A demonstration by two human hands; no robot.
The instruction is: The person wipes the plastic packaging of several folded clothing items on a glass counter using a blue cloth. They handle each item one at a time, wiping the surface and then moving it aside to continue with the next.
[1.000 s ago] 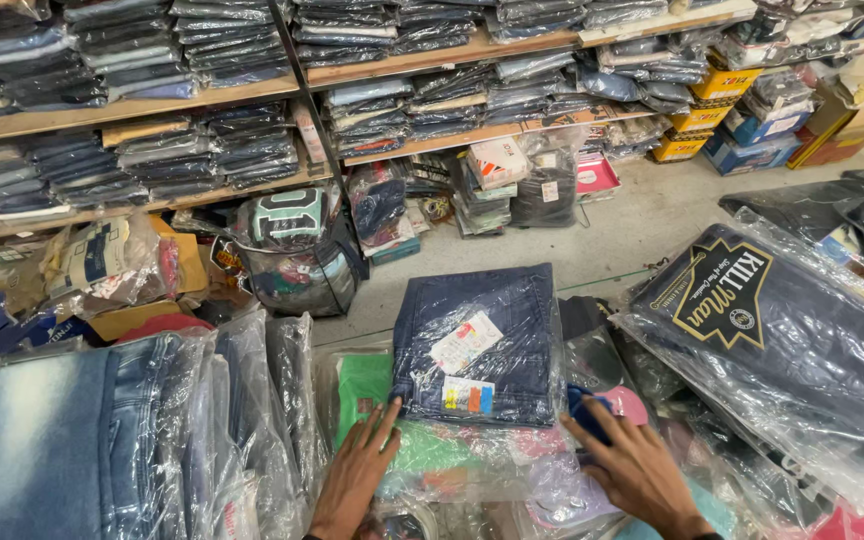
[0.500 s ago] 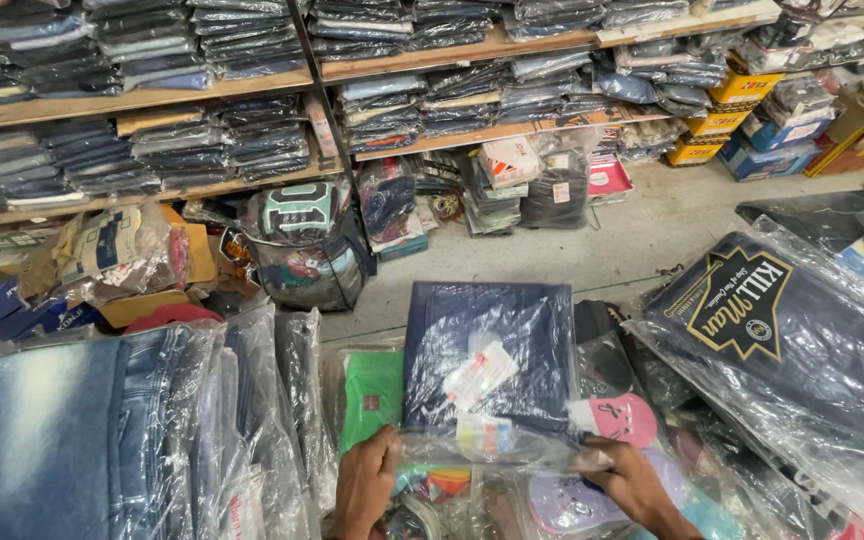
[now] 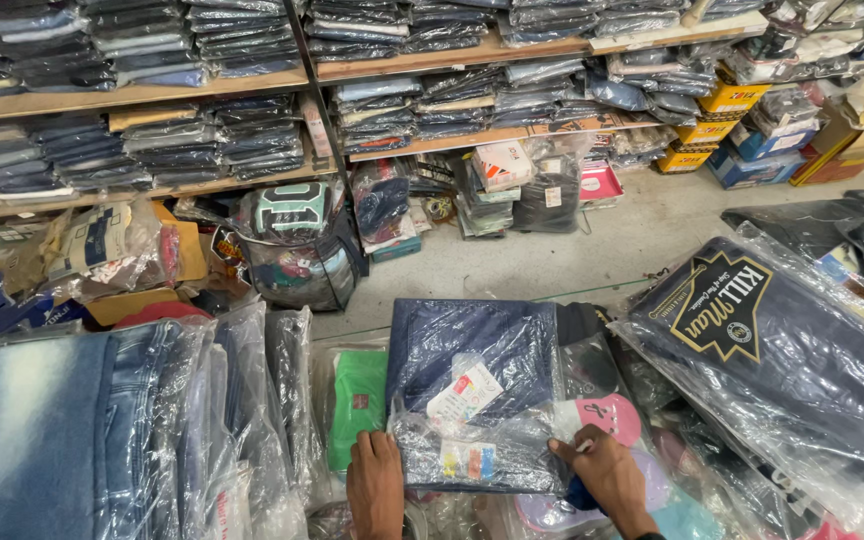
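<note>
Bagged navy garment (image 3: 477, 385), beside green packet (image 3: 360, 408) atop loose pile; left hand (image 3: 375, 485) flat, right hand (image 3: 604, 478) apparently pinching its edge; slick film risks sliding off.

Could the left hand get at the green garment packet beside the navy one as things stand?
Probably yes. The left hand rests at the near edge of the navy bagged garment, right by the green packet, with only loose clear plastic over it.
</note>
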